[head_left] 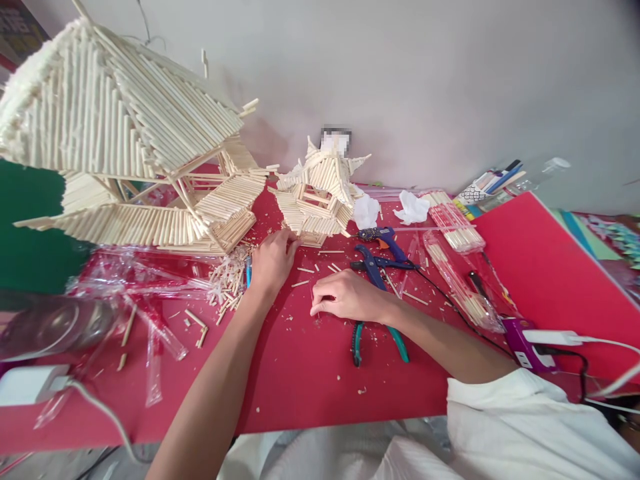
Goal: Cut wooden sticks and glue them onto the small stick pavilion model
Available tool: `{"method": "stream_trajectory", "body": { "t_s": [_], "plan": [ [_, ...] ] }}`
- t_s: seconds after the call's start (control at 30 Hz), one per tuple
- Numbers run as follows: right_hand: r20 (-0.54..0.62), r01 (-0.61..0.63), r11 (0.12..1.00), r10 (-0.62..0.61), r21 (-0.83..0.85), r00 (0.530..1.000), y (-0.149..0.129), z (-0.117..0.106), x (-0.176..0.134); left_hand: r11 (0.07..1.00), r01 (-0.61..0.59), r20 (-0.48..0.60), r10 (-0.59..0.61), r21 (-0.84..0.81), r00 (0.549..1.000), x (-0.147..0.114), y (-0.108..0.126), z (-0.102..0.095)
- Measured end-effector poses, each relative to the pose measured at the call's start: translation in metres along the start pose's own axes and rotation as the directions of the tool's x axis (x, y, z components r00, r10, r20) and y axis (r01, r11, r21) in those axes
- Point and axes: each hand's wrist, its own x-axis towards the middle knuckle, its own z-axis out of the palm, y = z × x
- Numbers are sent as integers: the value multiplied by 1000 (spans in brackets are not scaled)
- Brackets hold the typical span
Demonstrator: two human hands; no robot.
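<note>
My left hand (274,261) is at the lower left edge of a small pavilion model (320,207) built of thin wooden sticks. Its fingers are bent together by the model's base, and whatever lies between them is hidden. My right hand (353,297) rests low over the red table, thumb and forefinger pinched; anything held there is too small to make out. Short cut sticks (300,283) lie between the hands. Beside the right hand are blue-handled cutters (373,267), and green-handled pliers (400,343) partly covered by the forearm. A blue glue gun (393,243) lies behind them.
A larger stick-built house (165,120) fills the left side. Near it lie a heap of stick scraps (230,280) and clear plastic wrappers (150,287). Bagged sticks (460,287), a purple power strip (527,343), cables and a red board (565,273) occupy the right.
</note>
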Motion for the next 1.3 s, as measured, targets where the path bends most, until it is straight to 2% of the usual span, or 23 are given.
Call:
{"method": "stream_trajectory", "body": {
  "t_s": [0.13, 0.3, 0.47, 0.6, 0.67, 0.83, 0.97, 1.07, 1.17, 1.3],
  "plan": [
    [100, 13, 996, -22, 90, 995, 1, -3, -2, 1000, 4, 3, -4, 7, 1000, 0, 0, 0],
    [99, -88, 987, 75, 134, 992, -5, -6, -5, 1000, 2, -5, -2, 4, 1000, 0, 0, 0],
    [3, -109, 981, 110, 160, 994, -9, -11, -6, 1000, 5, 0, -5, -4, 1000, 0, 1, 0],
    [-136, 3, 974, 28, 227, 990, -7, -15, -9, 1000, 8, 8, -8, 0, 1000, 0, 1, -1],
    [-143, 20, 951, 25, 308, 989, -6, -15, -10, 1000, 11, 7, -11, 7, 1000, 0, 1, -1],
    [-93, -141, 855, 215, 499, 972, -3, -9, -10, 1000, 10, 11, -10, 10, 1000, 0, 1, 0],
    [-56, -206, 784, 292, 585, 955, 1, -2, -9, 1000, 9, 13, -9, 4, 1000, 0, 0, 0],
    [-58, -238, 825, 310, 513, 949, 3, 1, -7, 1000, 8, 11, -8, 6, 1000, 0, 0, 0],
    [-54, -199, 913, 233, 356, 971, 3, 3, -5, 1000, 6, 8, -6, 11, 1000, 0, 0, 0],
    [81, -136, 953, 119, 272, 990, -1, -1, -4, 1000, 8, 5, -8, 12, 1000, 0, 0, 1]
  ]
}}
